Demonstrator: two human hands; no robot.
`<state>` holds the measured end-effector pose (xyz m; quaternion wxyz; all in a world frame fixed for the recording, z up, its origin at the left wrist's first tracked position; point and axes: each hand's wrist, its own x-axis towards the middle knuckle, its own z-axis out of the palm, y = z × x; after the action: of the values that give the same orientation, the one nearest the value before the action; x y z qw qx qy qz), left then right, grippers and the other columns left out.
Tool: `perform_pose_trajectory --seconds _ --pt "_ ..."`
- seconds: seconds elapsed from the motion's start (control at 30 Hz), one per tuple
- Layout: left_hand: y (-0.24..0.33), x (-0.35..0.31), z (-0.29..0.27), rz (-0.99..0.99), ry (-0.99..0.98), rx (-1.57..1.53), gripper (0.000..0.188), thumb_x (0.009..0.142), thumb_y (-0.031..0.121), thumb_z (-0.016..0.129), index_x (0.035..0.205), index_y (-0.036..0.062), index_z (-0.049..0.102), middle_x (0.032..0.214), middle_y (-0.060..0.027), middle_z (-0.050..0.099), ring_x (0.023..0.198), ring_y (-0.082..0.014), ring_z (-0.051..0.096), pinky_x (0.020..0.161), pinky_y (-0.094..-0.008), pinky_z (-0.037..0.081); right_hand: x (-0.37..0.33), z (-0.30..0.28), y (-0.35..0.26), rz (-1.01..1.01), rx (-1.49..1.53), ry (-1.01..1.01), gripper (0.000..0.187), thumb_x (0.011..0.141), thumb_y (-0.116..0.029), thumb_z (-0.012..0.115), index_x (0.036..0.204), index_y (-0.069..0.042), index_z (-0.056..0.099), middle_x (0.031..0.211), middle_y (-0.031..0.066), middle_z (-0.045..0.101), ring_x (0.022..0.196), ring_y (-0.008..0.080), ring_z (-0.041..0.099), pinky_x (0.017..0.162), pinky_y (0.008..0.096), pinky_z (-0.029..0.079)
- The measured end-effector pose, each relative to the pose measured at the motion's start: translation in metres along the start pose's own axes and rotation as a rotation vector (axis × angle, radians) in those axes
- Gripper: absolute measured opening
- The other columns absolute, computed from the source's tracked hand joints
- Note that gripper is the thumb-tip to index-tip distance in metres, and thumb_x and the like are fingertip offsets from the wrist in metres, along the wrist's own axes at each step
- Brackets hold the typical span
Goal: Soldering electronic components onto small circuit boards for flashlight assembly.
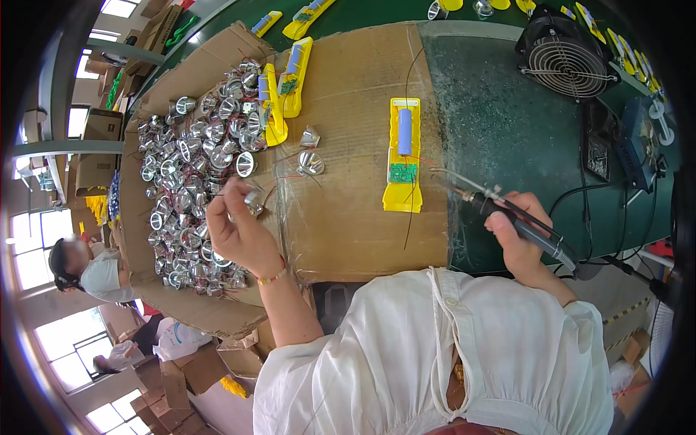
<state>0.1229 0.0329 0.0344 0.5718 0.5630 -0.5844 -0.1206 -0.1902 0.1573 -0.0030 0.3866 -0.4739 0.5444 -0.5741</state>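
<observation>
My left hand is closed at the fingertips beside the heap of silver reflector cups, its fingers pinched on a small shiny reflector cup that they partly hide. Thin red and dark wires run close to it. In my right hand is a soldering iron with a thin curved solder feed tube, its tip pointing left. Just left of the tip lies a yellow flashlight housing holding a purple battery cell and a green circuit board. Black and red wires stick out from it.
A cardboard box of reflector cups stands at left. Two loose reflector cups lie on the cardboard sheet. More yellow housings rest near the box. At right are a black fan, a blue soldering station and cables.
</observation>
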Motion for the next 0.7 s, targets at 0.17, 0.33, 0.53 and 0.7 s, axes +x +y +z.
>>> perform_pose_trajectory --seconds 0.17,0.33,0.53,0.7 --pt "0.031 -0.05 0.039 -0.385 -0.598 -0.037 0.009 0.084 0.008 0.065 0.082 -0.0006 0.068 0.076 -0.0047 0.064 0.063 -0.0094 0.058 0.056 -0.0248 0.045 0.005 0.013 0.0 -0.01 -0.031 -0.179 0.019 0.083 -0.007 0.068 0.097 0.001 0.058 0.085 0.0079 0.063 0.075 0.0091 0.059 0.065 0.0221 0.047" --pt "0.024 -0.071 0.068 -0.228 -0.673 0.01 0.007 0.08 0.007 0.068 0.079 0.0005 0.068 0.077 -0.0095 0.06 0.059 -0.0175 0.057 0.054 -0.0272 0.045 0.01 0.018 -0.002 -0.011 -0.15 -0.092 0.018 0.081 -0.008 0.069 0.093 0.001 0.06 0.079 0.0072 0.064 0.069 0.0079 0.059 0.06 0.0218 0.046" --pt "0.022 -0.071 0.071 -0.181 -0.664 0.01 0.008 0.078 0.006 0.069 0.076 -0.0009 0.066 0.079 -0.0093 0.061 0.059 -0.0166 0.057 0.053 -0.028 0.045 0.013 0.023 0.006 -0.011 -0.144 -0.012 0.017 0.081 -0.011 0.07 0.089 0.0 0.061 0.069 0.0046 0.063 0.06 0.0074 0.058 0.054 0.022 0.045" --pt "0.022 -0.073 0.073 -0.205 -0.648 -0.012 0.007 0.078 0.005 0.068 0.075 -0.0015 0.066 0.079 -0.0098 0.061 0.058 -0.0165 0.057 0.053 -0.0279 0.046 0.015 0.031 0.014 0.01 -0.07 0.007 0.016 0.081 -0.011 0.07 0.088 -0.001 0.061 0.067 0.003 0.062 0.057 0.0056 0.055 0.051 0.0213 0.043"
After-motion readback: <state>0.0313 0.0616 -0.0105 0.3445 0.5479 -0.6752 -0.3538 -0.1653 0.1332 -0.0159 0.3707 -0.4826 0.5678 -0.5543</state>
